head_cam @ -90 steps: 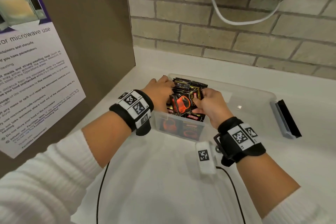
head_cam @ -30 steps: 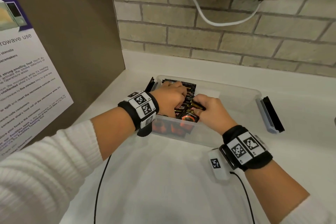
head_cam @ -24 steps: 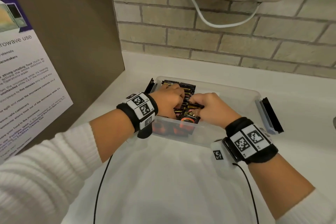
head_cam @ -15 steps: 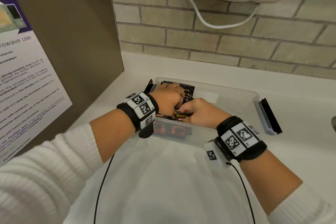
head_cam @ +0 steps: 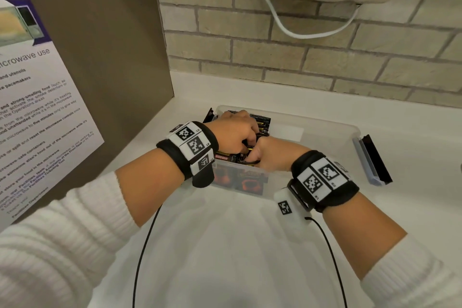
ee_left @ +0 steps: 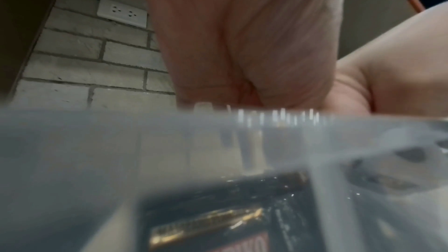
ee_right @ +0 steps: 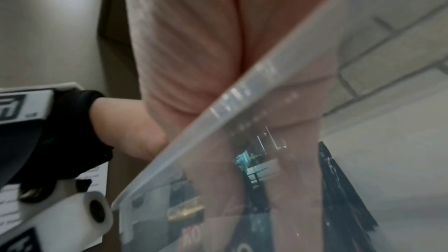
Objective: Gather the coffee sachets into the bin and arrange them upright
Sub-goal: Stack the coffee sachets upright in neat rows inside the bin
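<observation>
Tidying is the step in hand: both hands are down in the left end of the clear bin [head_cam: 325, 132], among the coffee sachets [head_cam: 262, 124] packed there. The left hand [head_cam: 235, 132] curls its fingers into the pack; the right hand [head_cam: 272, 155] pinches a sachet's edge. Next, I judge, the leaning sachets need nudging upright, pressed snug against the row.

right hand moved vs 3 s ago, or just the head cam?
Yes. The right hand has gone down into the bin: three seconds ago it held a sachet up above the near rim; now its fingers are buried among the sachets, next to the left hand.
</observation>
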The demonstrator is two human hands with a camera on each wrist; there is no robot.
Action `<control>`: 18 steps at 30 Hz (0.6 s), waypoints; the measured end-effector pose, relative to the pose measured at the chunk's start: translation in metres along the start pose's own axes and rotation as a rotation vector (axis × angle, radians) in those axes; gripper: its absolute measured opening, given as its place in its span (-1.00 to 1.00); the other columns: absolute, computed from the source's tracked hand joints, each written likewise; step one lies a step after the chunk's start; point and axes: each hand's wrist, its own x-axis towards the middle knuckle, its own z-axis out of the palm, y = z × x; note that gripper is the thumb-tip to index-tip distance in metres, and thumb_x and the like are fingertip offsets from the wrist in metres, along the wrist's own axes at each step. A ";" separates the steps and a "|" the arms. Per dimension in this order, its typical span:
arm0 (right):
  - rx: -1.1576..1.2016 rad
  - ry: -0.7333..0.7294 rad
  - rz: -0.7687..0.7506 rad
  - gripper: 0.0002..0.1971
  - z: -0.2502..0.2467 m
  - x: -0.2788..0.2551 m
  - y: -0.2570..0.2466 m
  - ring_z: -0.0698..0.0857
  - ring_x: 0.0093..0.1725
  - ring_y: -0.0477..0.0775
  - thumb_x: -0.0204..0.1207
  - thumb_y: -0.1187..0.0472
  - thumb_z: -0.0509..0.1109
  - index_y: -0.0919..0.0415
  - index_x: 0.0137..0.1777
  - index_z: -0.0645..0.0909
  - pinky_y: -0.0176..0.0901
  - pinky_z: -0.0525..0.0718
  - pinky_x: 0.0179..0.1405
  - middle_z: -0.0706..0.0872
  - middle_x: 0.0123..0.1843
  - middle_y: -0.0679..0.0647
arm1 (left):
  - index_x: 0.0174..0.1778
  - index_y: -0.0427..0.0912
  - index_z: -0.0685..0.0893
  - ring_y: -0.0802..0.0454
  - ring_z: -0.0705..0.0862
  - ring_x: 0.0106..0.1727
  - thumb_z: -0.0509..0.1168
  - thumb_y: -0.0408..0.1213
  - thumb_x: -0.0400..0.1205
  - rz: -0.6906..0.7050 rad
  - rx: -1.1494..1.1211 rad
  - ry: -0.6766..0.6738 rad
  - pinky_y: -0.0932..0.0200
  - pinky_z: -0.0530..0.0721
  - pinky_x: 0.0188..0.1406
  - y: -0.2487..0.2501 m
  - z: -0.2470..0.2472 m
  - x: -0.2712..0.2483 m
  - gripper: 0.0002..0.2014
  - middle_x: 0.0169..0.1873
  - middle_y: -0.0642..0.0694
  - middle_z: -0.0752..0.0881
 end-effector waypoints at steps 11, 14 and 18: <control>0.518 0.009 0.180 -0.70 -0.003 -0.013 0.024 0.61 -0.23 -0.08 0.49 0.22 0.45 0.31 0.20 0.69 -0.44 0.62 -0.23 0.69 -0.17 0.09 | 0.10 -0.04 0.75 -0.02 0.23 0.44 0.29 -0.24 0.57 0.036 0.176 0.007 -0.15 0.16 0.45 0.001 0.006 -0.007 -0.78 0.33 0.02 0.46; 0.395 -0.044 0.158 -0.74 -0.002 -0.014 0.021 0.52 -0.27 -0.12 0.57 0.09 0.34 0.19 0.13 0.74 -0.37 0.50 -0.22 0.64 -0.26 0.02 | 0.08 -0.04 0.76 -0.03 0.19 0.48 0.29 -0.25 0.57 0.040 0.182 -0.031 -0.19 0.10 0.48 0.001 0.006 -0.005 -0.78 0.37 0.02 0.43; 0.276 0.016 0.142 -0.74 0.000 -0.013 0.017 0.52 -0.35 -0.07 0.54 0.08 0.38 0.16 0.14 0.75 -0.39 0.53 -0.39 0.61 -0.28 0.10 | 0.11 -0.01 0.76 -0.01 0.18 0.48 0.35 -0.13 0.55 -0.001 0.084 -0.039 -0.12 0.15 0.44 -0.003 0.003 -0.010 -0.77 0.39 0.07 0.43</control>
